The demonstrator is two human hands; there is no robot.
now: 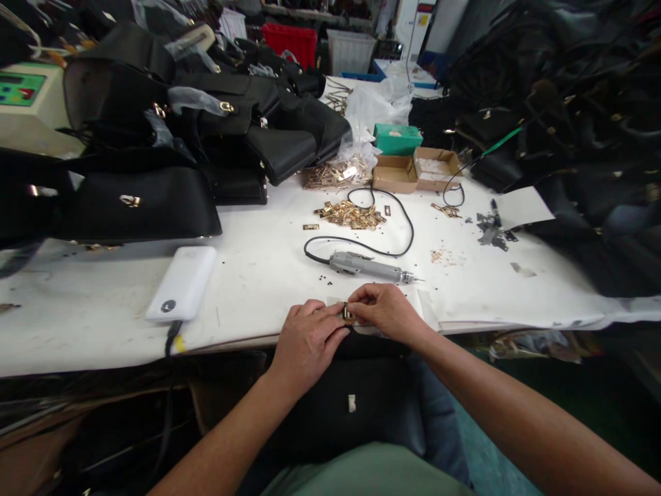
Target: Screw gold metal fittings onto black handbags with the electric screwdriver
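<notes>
At the table's front edge both hands meet over a small gold metal clasp plate (pixel 349 315). The thumb and fingers of my right hand (pixel 386 311) pinch it from the right. My left hand (pixel 310 337) lies on its left side, fingers stretched toward the plate and pressing down beside it. Below, a black handbag (pixel 356 386) rests on my lap, its upper part reaching the table edge under the hands. Just beyond the hands lies a grey electric screwdriver (pixel 369 266), its tip pointing right and its black cord looping behind it.
Gold clasp plates (pixel 354 215) lie heaped mid-table, near cardboard boxes (pixel 395 173) and a green box (pixel 397 139). A white power bank (pixel 182 284) with a cable sits at left. Black handbags (pixel 139 203) crowd the left; more black bags (pixel 578 186) are piled at right.
</notes>
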